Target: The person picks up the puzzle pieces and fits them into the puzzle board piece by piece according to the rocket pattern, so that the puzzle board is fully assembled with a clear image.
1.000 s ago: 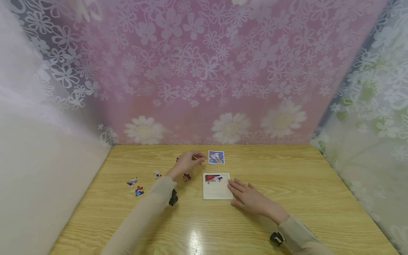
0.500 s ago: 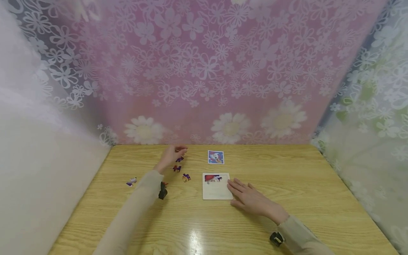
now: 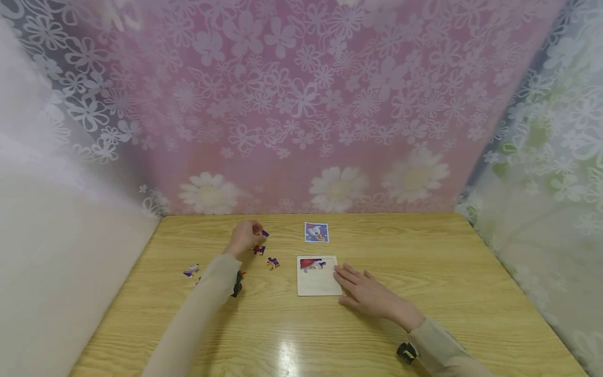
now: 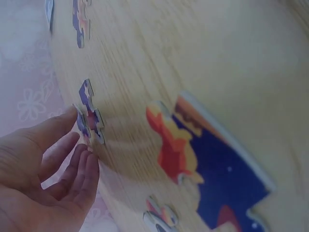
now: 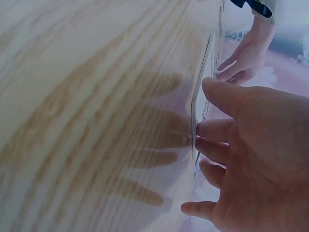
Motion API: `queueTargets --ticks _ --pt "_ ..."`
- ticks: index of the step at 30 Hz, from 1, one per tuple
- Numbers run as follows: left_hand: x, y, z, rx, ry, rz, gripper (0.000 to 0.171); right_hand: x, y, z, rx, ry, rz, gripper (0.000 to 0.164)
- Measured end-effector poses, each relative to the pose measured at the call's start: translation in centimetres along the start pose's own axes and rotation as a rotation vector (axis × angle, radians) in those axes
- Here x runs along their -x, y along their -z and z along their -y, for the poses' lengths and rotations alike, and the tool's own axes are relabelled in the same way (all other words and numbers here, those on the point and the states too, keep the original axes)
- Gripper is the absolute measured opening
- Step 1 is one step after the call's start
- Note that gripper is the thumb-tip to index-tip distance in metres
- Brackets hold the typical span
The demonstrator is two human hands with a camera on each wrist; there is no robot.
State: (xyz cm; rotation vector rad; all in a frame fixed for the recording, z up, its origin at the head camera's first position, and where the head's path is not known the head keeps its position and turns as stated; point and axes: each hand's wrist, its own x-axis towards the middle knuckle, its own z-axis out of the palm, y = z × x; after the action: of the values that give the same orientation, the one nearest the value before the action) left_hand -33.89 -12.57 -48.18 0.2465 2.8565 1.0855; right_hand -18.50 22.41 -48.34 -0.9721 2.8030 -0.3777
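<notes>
My left hand [image 3: 242, 237] is at the back left of the table, thumb and fingertips pinching at a small purple jigsaw piece [image 3: 265, 234]. In the left wrist view that piece is partly hidden behind a purple and red jigsaw piece [image 4: 91, 118]. The fingertips of my right hand [image 3: 372, 297] rest flat along the right edge of a white puzzle tray [image 3: 317, 284]. Joined pieces [image 3: 312, 264] with red and purple print fill part of the tray's top left. Just beyond the tray lies a square picture card [image 3: 316, 232].
A purple and yellow piece [image 3: 272, 263] lies between my left hand and the tray. Farther left is a white and purple piece [image 3: 190, 270]. A large blue piece with orange [image 4: 222, 169] fills the left wrist view's foreground. Floral curtains [image 3: 301, 131] surround the table [image 3: 400, 246].
My left hand has moved left from beside the picture card, then down to the purple piece at the back left. The right hand stays at the tray's edge.
</notes>
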Motion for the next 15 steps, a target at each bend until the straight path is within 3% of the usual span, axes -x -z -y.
queueTargets --ticks 11,15 --pt "-0.3 -0.12 -0.4 -0.105 -0.03 0.019 0.029 -0.05 -0.02 0.08 -0.012 -0.012 0.012 0.061" --pt "-0.22 -0.14 -0.71 -0.1 -0.056 0.022 0.027 0.06 0.03 0.08 -0.02 -0.016 0.016 0.061"
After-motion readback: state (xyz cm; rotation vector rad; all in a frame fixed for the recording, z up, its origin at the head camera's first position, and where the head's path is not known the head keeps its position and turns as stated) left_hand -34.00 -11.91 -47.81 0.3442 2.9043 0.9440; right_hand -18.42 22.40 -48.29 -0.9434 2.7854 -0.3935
